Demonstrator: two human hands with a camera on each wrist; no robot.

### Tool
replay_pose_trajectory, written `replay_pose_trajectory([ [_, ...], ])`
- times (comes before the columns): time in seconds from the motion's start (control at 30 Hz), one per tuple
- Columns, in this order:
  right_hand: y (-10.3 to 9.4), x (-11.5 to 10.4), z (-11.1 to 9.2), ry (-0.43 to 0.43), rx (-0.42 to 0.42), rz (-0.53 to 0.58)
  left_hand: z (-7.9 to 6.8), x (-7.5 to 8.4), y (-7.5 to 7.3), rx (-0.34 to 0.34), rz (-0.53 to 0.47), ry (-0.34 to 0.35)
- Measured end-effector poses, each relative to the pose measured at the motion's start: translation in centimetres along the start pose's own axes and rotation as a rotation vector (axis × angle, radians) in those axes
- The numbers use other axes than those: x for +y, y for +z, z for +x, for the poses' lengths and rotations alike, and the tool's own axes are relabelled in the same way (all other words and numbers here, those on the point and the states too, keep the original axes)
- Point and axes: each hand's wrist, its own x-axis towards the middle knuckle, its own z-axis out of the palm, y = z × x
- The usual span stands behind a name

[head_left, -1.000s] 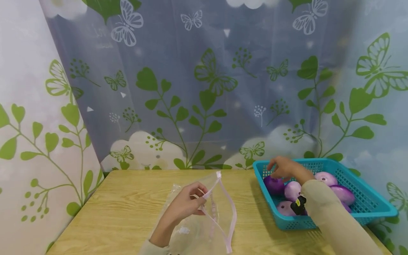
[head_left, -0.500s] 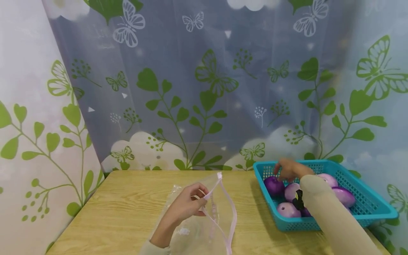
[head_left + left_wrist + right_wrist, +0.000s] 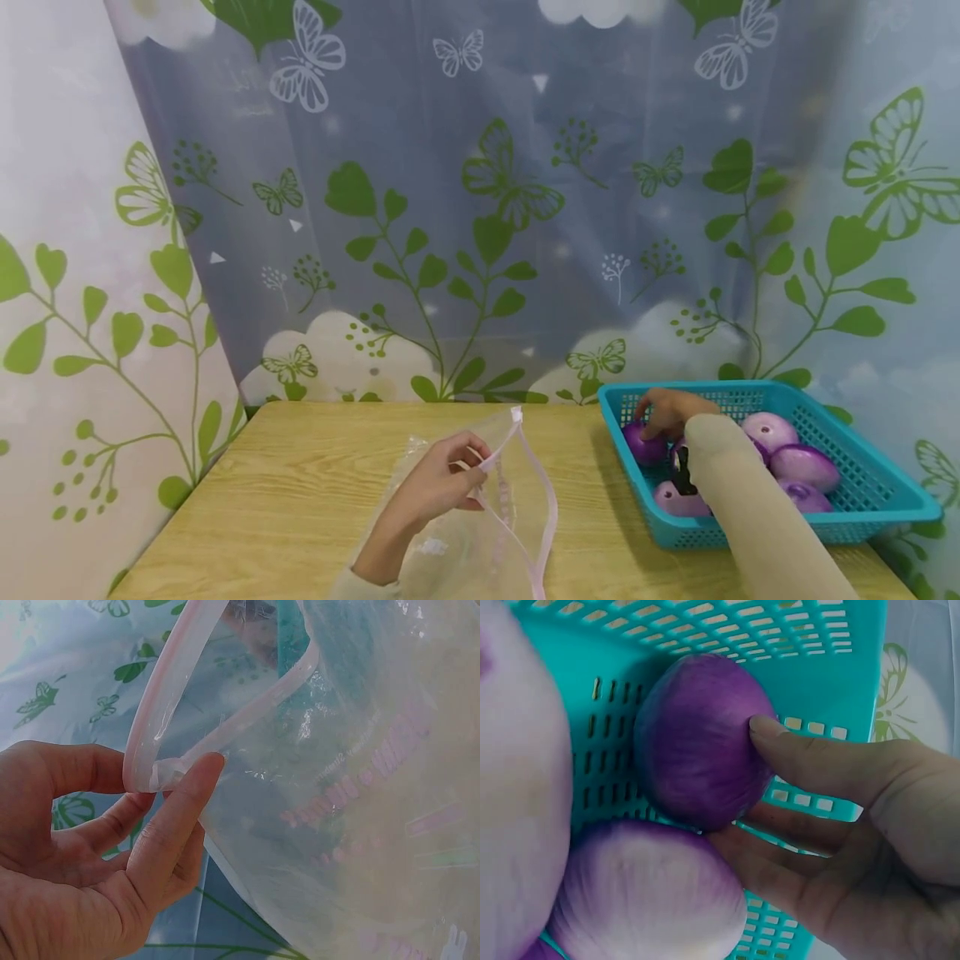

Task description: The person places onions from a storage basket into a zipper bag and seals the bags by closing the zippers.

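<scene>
My left hand pinches the pink zip edge of a clear zip bag, whose mouth gapes to the right. In the left wrist view, thumb and fingers of the left hand grip one corner of the bag's rim; faint pink print shows on the plastic. My right hand reaches into the blue basket. There its thumb and fingers close around a deep purple onion in the basket's far left corner. A paler purple-and-white onion lies beside those fingers.
Several more onions lie in the basket, among them a pale one and a purple one. The wooden table carries the bag and basket. A patterned curtain hangs behind and at both sides.
My right hand has lowered onto the dark purple onion after lifting slightly off it, and now holds it around the sides. The left hand and bag stay in place.
</scene>
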Motion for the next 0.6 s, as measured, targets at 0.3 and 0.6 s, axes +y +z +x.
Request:
replay_pose_trajectory([
  [0.3,0.09,-0.44,0.68,0.015,0.009,-0.062,-0.12,0.13,-0.27,-0.001,0.002,0.008],
  [0.6,0.26,-0.34,0.91,-0.005,-0.007,-0.01,-0.21,0.22,-0.53,-0.007,0.001,0.015],
])
